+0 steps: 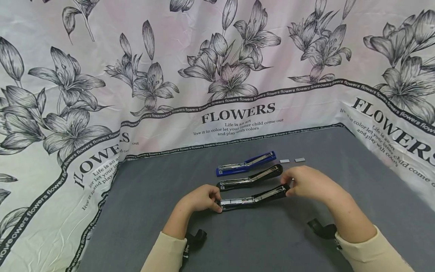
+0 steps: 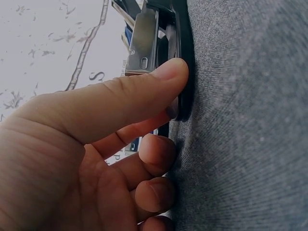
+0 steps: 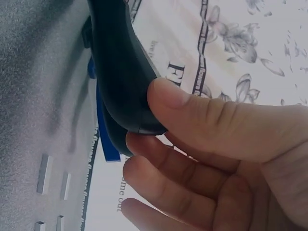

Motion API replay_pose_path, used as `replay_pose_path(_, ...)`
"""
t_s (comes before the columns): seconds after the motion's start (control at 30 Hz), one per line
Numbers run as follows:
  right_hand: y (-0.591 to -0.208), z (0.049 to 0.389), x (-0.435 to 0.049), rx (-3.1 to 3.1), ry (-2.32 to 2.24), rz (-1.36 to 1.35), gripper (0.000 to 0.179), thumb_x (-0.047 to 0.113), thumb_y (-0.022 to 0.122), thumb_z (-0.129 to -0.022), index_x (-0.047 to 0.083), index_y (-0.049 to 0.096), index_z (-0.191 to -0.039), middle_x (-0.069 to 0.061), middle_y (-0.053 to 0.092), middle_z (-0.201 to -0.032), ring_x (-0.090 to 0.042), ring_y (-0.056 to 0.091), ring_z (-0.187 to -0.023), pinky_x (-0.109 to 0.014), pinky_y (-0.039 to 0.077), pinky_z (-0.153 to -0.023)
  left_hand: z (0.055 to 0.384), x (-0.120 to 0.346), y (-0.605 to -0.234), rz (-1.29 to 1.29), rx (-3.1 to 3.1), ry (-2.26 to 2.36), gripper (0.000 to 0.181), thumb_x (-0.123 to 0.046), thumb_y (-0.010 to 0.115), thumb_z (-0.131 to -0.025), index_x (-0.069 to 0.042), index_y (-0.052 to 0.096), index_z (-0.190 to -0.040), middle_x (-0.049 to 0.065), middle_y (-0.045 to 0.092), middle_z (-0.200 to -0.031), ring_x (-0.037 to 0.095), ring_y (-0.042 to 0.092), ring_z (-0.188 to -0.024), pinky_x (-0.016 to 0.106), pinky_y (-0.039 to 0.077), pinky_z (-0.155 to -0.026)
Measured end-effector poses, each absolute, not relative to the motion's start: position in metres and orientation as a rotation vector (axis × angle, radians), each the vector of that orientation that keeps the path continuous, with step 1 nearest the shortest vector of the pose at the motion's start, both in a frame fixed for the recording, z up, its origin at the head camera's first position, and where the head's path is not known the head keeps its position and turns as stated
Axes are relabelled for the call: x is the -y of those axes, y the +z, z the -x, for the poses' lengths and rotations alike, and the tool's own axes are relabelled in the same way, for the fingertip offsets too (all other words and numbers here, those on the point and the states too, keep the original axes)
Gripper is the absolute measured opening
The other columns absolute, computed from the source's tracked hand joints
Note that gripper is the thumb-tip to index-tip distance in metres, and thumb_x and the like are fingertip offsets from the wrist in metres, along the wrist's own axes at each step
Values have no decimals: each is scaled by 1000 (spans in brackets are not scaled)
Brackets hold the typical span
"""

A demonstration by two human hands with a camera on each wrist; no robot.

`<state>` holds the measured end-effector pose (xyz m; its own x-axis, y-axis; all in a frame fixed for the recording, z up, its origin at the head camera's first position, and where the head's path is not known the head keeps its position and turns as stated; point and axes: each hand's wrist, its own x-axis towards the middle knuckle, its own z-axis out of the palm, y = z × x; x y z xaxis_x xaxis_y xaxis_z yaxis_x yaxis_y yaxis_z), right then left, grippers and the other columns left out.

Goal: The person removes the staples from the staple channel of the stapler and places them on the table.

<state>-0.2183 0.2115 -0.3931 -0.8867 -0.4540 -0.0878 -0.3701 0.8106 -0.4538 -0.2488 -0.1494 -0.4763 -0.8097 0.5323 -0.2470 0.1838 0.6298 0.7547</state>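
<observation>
A black stapler (image 1: 254, 200), swung open into a wide V, lies nearest the person. My left hand (image 1: 201, 198) pinches its left end between thumb and fingers; in the left wrist view the thumb (image 2: 144, 89) presses on the black base (image 2: 186, 43) beside the metal tray (image 2: 144, 43). At the other end, my right hand (image 1: 310, 183) grips the raised black cover, whose rounded tip (image 3: 125, 72) sits between thumb and fingers in the right wrist view. Just behind it is a second opened black stapler (image 1: 249, 180).
An opened blue stapler (image 1: 246, 164) lies farthest back in the row. Two small staple strips (image 1: 284, 161) are to its right, and several show in the right wrist view. A floral curtain (image 1: 234, 124) borders the grey cloth surface (image 1: 163, 177) at the back and sides.
</observation>
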Motion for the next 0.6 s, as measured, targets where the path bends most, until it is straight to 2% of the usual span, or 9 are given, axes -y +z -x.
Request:
replay_pose_path(0.17,-393,217,-211,-2797,-662,660,27,12,88,-78,12,73,-101,6,66,-91,-11,56,-74,-38,46,-67,248,149,-475,-565,-2395,1047,21,-7,89,-79,-13,70,-87,-3,46,-59,12,40,-57,30,35,-58)
replay_pose_path(0.43,-391,216,-207,-2878,-795,752,27,30,85,-86,10,74,-101,7,67,-90,-8,57,-74,-35,49,-68,248,149,-475,-568,-2401,1051,22,-7,89,-78,-13,70,-86,-4,46,-59,12,40,-57,29,35,-59)
replay_pose_path(0.6,-389,214,-198,-2934,-939,817,18,25,81,-91,11,75,-102,8,68,-93,-8,64,-82,-36,54,-73,247,149,-474,-560,-2403,1047,21,-7,89,-78,-13,70,-86,-4,45,-59,12,40,-57,30,35,-59)
